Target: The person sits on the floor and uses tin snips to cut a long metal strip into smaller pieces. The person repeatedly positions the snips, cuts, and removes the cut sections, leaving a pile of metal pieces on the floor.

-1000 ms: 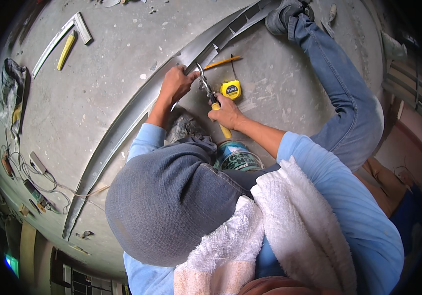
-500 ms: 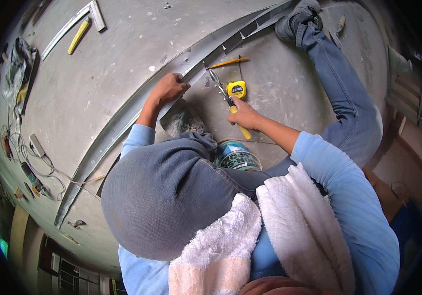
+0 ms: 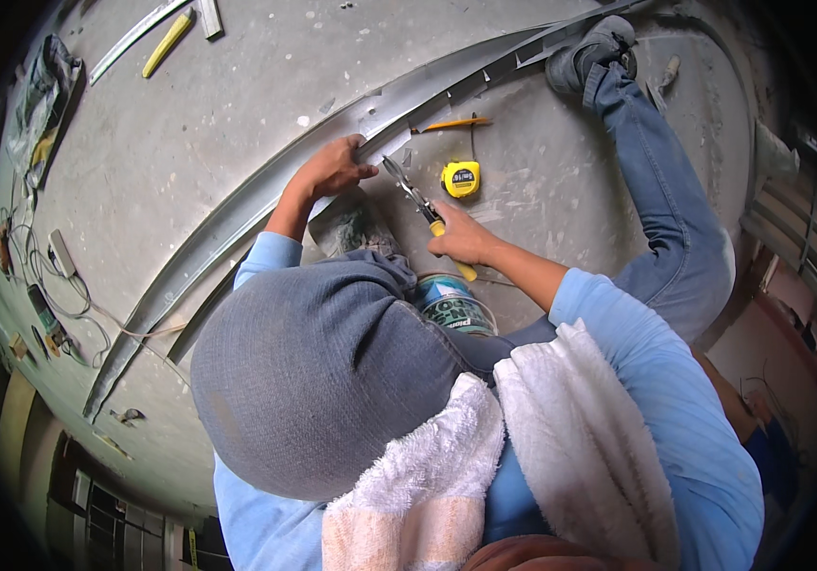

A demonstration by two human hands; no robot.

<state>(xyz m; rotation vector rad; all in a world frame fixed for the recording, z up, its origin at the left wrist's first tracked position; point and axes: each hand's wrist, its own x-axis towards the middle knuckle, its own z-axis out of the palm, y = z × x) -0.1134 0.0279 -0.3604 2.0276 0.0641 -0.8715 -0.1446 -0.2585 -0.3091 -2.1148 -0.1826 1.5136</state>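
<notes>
My left hand (image 3: pixel 332 169) is closed on a narrow notched metal strip (image 3: pixel 427 103), with the fingers curled over its edge. This strip lies along a long, curved metal channel (image 3: pixel 228 217) on the floor. Tin snips (image 3: pixel 418 203) with yellow handles are gripped in my right hand (image 3: pixel 466 234). Their jaws are close to the strip, just right of my left fingers; whether they touch it I cannot tell. To the right of the snips lies a yellow tape measure (image 3: pixel 461 179). Beyond it is an orange pencil (image 3: pixel 456 123).
A paint bucket (image 3: pixel 453 303) stands by my legs. My shoe (image 3: pixel 591 57) is beside the strip's far end. At the far left lie a yellow utility knife (image 3: pixel 168 44), a metal square (image 3: pixel 133 43), a plastic bag (image 3: pixel 42 105) and a corded power tool (image 3: pixel 45 310).
The snips have moved left and nearer to me, toward my left fingers. The notched strip reaches farther to the upper right, past my shoe. The whole view has shifted slightly.
</notes>
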